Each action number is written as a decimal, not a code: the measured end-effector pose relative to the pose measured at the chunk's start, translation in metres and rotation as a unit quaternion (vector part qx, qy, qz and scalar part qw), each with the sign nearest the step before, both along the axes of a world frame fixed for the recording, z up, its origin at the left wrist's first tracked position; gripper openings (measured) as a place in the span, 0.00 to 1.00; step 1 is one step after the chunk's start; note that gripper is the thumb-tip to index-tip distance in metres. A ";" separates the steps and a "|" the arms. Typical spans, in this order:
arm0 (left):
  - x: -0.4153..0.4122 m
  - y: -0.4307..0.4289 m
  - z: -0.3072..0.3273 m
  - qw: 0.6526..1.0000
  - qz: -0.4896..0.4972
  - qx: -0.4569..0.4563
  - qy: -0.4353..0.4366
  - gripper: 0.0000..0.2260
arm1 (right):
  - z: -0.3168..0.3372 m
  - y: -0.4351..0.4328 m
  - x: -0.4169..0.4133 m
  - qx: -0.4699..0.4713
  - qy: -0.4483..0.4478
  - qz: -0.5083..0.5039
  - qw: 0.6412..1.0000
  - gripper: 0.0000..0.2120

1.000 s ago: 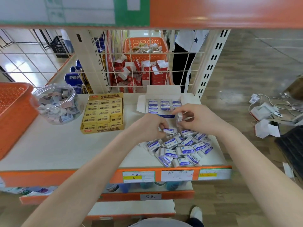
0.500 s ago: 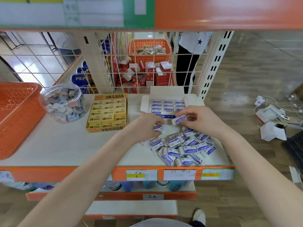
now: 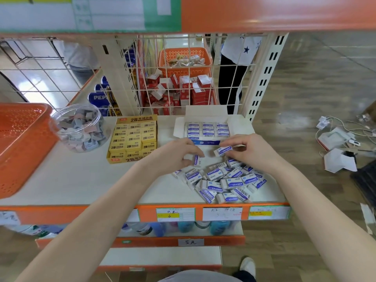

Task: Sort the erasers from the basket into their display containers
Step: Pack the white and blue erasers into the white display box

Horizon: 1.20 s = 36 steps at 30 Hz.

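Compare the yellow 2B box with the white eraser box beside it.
The yellow 2B box holds yellow-sleeved erasers; the white box holds white-and-blue ones. The white box has plain flaps spread at both sides, the yellow box only a printed back flap. Loose erasers lie piled in front of the white box, none before the yellow box. Both stand open on the same shelf, erasers in neat rows.

Loose white-blue erasers heaped before open display box, seemingly part-filled
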State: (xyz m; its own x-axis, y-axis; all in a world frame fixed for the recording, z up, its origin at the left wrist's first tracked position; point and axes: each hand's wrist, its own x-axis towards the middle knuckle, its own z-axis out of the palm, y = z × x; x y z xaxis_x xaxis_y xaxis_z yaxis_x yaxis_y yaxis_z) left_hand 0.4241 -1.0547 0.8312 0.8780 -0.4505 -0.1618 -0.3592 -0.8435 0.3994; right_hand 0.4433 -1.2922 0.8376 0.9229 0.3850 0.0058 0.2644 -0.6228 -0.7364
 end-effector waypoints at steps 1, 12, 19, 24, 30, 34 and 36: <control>0.000 -0.002 -0.001 1.000 0.011 0.007 -0.014 0.13 | -0.001 0.001 -0.001 0.001 -0.001 -0.002 1.000 0.12; 0.006 -0.012 0.016 0.986 0.115 -0.038 -0.119 0.12 | 0.011 -0.012 0.016 0.010 -0.090 -0.063 0.994 0.13; 0.062 -0.037 0.020 0.987 0.141 -0.054 -0.047 0.12 | 0.015 -0.007 0.035 -0.075 -0.134 -0.070 0.986 0.12; 0.080 -0.040 0.002 0.990 0.117 0.041 -0.066 0.07 | 0.009 -0.006 0.043 -0.101 -0.092 -0.058 0.989 0.11; 0.082 -0.039 0.000 0.990 0.124 0.026 -0.068 0.07 | 0.008 0.006 0.055 -0.147 -0.064 -0.049 0.986 0.10; 0.082 -0.041 -0.001 0.988 0.133 0.034 -0.068 0.09 | 0.011 0.011 0.062 -0.206 -0.055 -0.025 0.977 0.10; 0.082 -0.041 0.000 0.987 0.130 0.054 -0.074 0.09 | 0.012 0.015 0.064 -0.226 -0.057 -0.012 0.972 0.09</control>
